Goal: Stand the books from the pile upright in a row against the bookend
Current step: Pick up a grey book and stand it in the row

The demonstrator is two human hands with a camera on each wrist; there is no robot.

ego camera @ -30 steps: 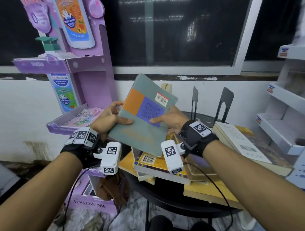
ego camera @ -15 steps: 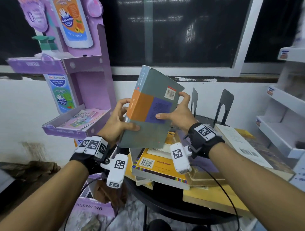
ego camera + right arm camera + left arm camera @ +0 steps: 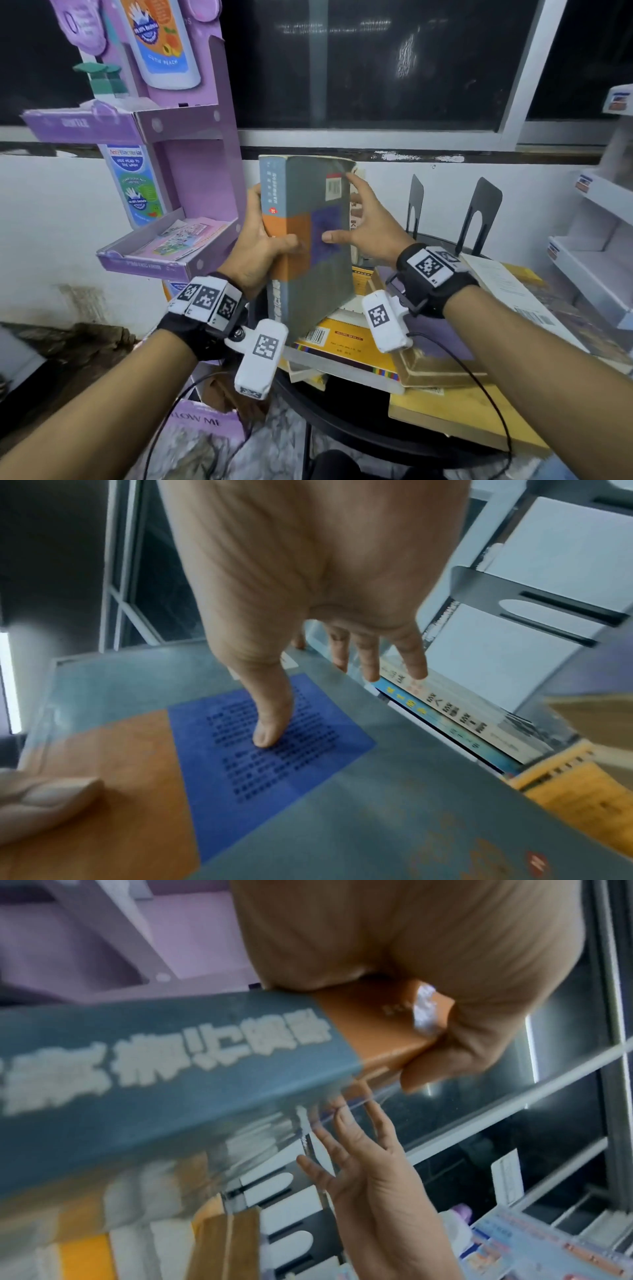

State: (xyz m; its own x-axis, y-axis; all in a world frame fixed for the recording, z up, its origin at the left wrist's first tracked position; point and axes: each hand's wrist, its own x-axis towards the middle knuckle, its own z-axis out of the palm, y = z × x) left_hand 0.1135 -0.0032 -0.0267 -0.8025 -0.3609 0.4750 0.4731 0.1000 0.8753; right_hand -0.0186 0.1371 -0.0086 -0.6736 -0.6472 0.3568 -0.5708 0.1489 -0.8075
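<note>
Above the pile (image 3: 346, 346) on the desk (image 3: 359, 428), left hand (image 3: 260, 246) grips the upright grey book (image 3: 308, 246) by its spine; right hand (image 3: 370, 226), fingers straight, steadies its cover.

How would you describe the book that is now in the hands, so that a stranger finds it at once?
Look above the round black table with its pile of books. There the left hand grips the spine of the grey book, held upright, with the right hand at its other edge. Unlike the yellow books lying flat below, its cover has an orange block and a blue block.
</note>
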